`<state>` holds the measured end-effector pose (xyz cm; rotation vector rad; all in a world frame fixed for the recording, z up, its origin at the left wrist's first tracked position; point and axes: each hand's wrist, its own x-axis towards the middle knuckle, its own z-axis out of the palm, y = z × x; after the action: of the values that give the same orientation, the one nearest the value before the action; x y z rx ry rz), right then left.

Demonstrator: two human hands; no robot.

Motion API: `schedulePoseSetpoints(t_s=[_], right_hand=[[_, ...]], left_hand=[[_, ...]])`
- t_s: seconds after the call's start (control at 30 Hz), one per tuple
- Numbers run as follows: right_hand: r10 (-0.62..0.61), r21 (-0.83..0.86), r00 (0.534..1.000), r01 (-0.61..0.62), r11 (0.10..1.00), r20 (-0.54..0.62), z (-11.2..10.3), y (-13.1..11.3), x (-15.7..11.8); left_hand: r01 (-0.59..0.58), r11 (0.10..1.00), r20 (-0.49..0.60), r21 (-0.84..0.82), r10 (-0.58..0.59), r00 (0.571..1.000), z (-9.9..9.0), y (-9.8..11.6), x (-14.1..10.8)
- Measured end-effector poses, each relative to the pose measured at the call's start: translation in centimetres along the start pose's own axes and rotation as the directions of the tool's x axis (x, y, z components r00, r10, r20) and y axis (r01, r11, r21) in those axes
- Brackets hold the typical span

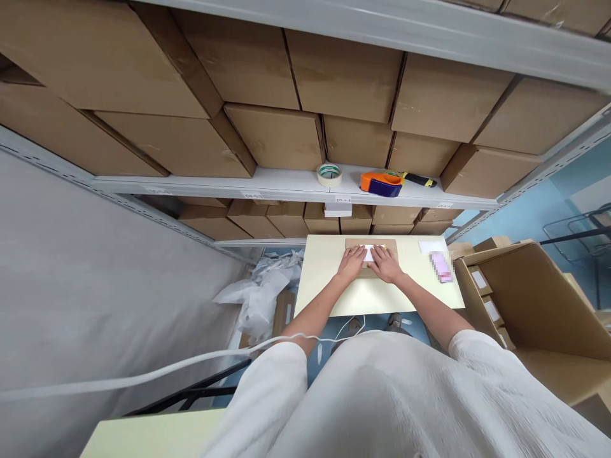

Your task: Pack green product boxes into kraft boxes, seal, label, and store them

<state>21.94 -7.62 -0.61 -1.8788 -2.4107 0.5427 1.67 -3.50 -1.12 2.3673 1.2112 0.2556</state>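
Note:
A small brown cardboard box (pixel 372 273) lies on the pale yellow table (pixel 324 289), with a white label (pixel 368 254) on its top. My left hand (pixel 352 262) lies flat on the left part of the label, fingers stretched out. From the other side my right hand (pixel 386 264) presses on the label's right part, its fingers extended too. Both hands touch the box top and neither grips anything. My palms and fingers cover part of the label, so any print on it cannot be made out.
Above the table, a shelf (pixel 291 181) bears a tape roll (pixel 329 175), an orange and blue tape dispenser (pixel 382 184), a black-yellow knife (pixel 420 180) and stacked cartons (pixel 274 137). A blurred pink item (pixel 441 267) lies right. An open carton (pixel 548 299) stands beside; a white cable (pixel 191 364) crosses left.

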Motion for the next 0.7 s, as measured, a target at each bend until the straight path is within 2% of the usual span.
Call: schedulePoseSetpoints(t_s=[0.17,0.33,0.4,0.57,0.7], right_hand=[[0.13,-0.035,0.991,-0.128,0.991,0.038,1.4,1.0,-1.1],[0.234,-0.043,0.972,-0.233,0.971,0.021,0.9,2.1,-1.3],[0.254,-0.036,0.965,-0.252,0.967,0.061,-0.1,2.7,-0.9],[0.212,0.031,0.948,-0.226,0.974,0.237,-2.9,4.4,1.1],[0.187,0.06,0.943,-0.211,0.976,0.274,-3.5,5.0,1.9]], left_hand=[[0.074,0.995,0.039,0.061,-0.076,0.996,0.5,-0.4,-1.1],[0.166,0.986,0.048,0.032,-0.168,0.985,0.3,-0.7,-1.2],[0.163,0.986,0.076,0.019,-0.164,0.983,-0.2,-1.0,-0.6],[0.025,0.999,0.219,0.032,-0.031,0.975,-2.2,-1.7,2.3],[0.037,0.997,0.334,0.07,-0.059,0.941,-2.7,-1.8,4.4]])
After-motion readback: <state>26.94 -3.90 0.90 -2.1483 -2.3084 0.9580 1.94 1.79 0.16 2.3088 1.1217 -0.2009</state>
